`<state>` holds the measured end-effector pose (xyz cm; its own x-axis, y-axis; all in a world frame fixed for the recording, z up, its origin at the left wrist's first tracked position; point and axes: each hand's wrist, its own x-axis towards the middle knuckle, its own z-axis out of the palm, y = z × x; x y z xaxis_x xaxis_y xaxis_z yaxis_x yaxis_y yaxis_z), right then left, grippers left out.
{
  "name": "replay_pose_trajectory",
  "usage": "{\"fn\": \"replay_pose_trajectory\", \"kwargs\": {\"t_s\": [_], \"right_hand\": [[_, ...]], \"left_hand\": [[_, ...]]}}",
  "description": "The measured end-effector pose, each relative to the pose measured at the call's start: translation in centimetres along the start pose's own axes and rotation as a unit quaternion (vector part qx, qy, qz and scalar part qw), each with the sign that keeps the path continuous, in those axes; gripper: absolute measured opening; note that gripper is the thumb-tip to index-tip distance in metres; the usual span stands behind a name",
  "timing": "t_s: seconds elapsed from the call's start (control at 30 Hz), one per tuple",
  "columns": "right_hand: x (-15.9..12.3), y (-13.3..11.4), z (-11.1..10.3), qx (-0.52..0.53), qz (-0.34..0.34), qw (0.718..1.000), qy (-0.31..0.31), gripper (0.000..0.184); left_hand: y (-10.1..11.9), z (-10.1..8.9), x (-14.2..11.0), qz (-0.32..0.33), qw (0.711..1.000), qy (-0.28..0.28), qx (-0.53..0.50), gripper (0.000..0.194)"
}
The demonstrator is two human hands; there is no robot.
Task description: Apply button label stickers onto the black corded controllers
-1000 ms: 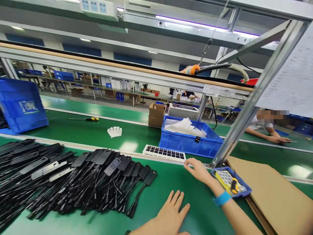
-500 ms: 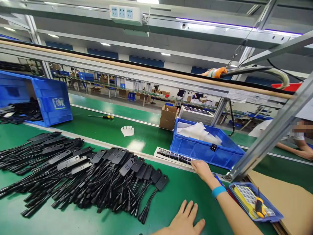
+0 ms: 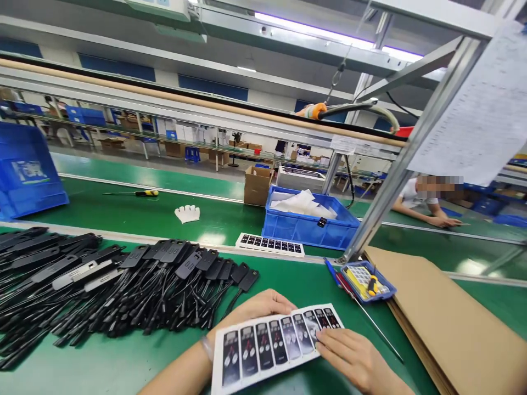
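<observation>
Head view, with the label sheet as the clock's centre and 12 o'clock pointing away from the wearer, shows both hands at the white label sheet [image 3: 257,366], tilted above the green counter [image 3: 296,280]. The left hand [image 3: 269,302], at 12 o'clock, grasps the sheet from its far side, its fingertips partly hidden. The right hand [image 3: 358,356], at 3 o'clock, lays its fingers over the sheet's dark printed labels; whether its thumb pinches from beneath cannot be told.

A pile of black cabled parts [image 3: 164,291] spreads toward 10 o'clock, apart from the sheet. At 12 lies a strip of small dark labels [image 3: 269,245], just beside a blue bin [image 3: 308,227] holding white sheets. A white glove [image 3: 188,214] and a yellow-and-black screwdriver [image 3: 146,193] lie toward 11. A small blue tray [image 3: 389,296] sits near 2, holding a yellow-and-black tool [image 3: 372,285]; flat cardboard [image 3: 444,312] rests toward 3.
</observation>
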<state>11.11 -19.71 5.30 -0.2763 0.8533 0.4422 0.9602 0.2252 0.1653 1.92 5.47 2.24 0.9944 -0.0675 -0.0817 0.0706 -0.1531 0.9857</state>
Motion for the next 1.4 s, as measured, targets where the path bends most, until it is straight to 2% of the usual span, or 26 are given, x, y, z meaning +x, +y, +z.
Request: {"fn": "replay_pose_trajectory", "kwargs": {"t_s": [0.1, 0.2, 0.27, 0.33, 0.43, 0.47, 0.53, 0.6, 0.67, 0.77, 0.9, 1.0, 1.27, 1.4], "right_hand": [[-0.8, -1.6, -0.2, -0.004, 0.094, 0.994, 0.046, 0.038], [-0.5, -2.4, -0.3, -0.046, 0.192, 0.976, 0.09, 0.039], [-0.1, -2.8, -0.5, -0.077, 0.218, 0.969, 0.088, 0.03], [0.1, -3.4, -0.5, -0.09, 0.212, 0.971, 0.061, 0.024], [-0.4, -4.7, 0.3, -0.07, 0.189, 0.979, 0.017, 0.027], [-0.8, -5.3, 0.9, -0.051, 0.186, 0.981, 0.007, 0.027], [-1.7, -6.4, 2.0, 0.009, 0.202, 0.979, -0.012, 0.024], [-2.3, -7.4, 3.0, 0.09, 0.254, 0.962, -0.041, 0.019], [-2.6, -7.9, 3.5, 0.166, 0.322, 0.928, -0.084, 0.018], [-2.2, -7.4, 3.3, 0.238, 0.397, 0.873, -0.151, 0.021], [-0.9, -5.8, 2.3, 0.31, 0.437, 0.815, -0.221, 0.022], [-0.1, -5.1, 1.9, 0.335, 0.442, 0.793, -0.252, 0.022], [0.4, -5.4, 1.7, 0.281, 0.439, 0.803, -0.291, 0.019], [0.3, -5.5, 1.9, 0.247, 0.445, 0.816, -0.274, 0.023]], "left_hand": [[2.3, 1.7, -0.7, 0.021, 0.99, 0.011, 0.137, 0.04], [4.9, 4.0, -1.8, 0.069, 0.962, 0.034, 0.263, 0.031], [6.0, 5.6, -2.8, 0.094, 0.941, 0.031, 0.324, 0.028], [6.2, 7.1, -3.8, 0.116, 0.894, 0.011, 0.432, 0.023], [5.0, 8.9, -5.3, 0.13, 0.804, -0.026, 0.58, 0.018], [4.4, 9.4, -5.6, 0.122, 0.795, -0.037, 0.593, 0.017], [3.3, 10.0, -6.1, 0.087, 0.822, -0.054, 0.56, 0.016], [2.5, 10.2, -6.3, 0.039, 0.857, -0.061, 0.509, 0.017], [2.2, 10.2, -6.2, -0.004, 0.887, -0.053, 0.459, 0.022], [2.3, 9.7, -5.6, -0.038, 0.904, -0.04, 0.423, 0.03], [2.5, 9.2, -4.8, -0.045, 0.904, -0.07, 0.419, 0.031], [2.5, 9.3, -4.7, -0.042, 0.894, -0.084, 0.438, 0.026], [2.5, 11.8, -5.2, -0.056, 0.835, -0.085, 0.541, 0.025], [2.1, 11.8, -5.0, -0.027, 0.828, -0.081, 0.555, 0.023]]}}
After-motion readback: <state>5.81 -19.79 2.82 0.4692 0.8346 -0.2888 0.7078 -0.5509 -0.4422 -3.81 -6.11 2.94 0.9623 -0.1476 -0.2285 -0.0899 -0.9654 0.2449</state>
